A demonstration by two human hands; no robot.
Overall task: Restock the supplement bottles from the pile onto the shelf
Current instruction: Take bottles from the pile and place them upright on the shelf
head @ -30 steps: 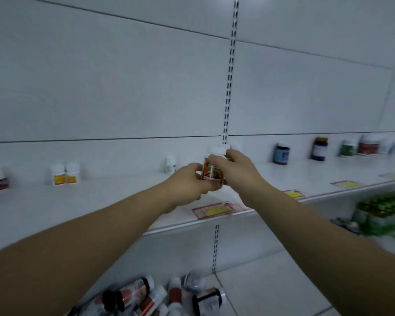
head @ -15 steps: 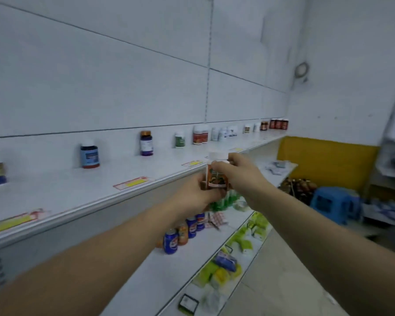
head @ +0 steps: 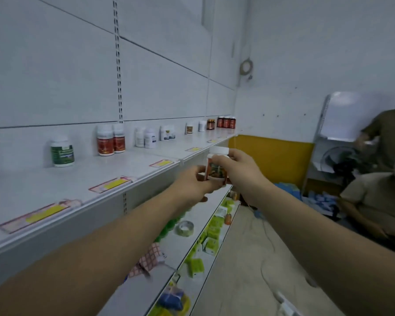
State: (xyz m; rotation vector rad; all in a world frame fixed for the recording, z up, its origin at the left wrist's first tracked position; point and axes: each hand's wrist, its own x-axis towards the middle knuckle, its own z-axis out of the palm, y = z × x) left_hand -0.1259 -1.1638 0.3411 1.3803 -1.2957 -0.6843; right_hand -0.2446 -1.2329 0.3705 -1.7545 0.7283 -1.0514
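Note:
Both hands hold one supplement bottle with a white cap and an orange-green label, in the air just off the front edge of the white upper shelf. My left hand grips its lower left side. My right hand wraps the bottle from the right, fingers near the cap. Along the shelf's back stand a green-label bottle, two red-label bottles, several white ones and dark red ones at the far end.
Yellow-pink price tags line the shelf edge. Lower shelves carry green packs, a tape roll and a checked cloth. Two people sit at the right by a yellow wall panel. A cable runs along the floor.
My view has swung right along the shelf, away from the floor pile. Both hands keep hold of the same bottle, which has moved right with them toward the shelf's far end.

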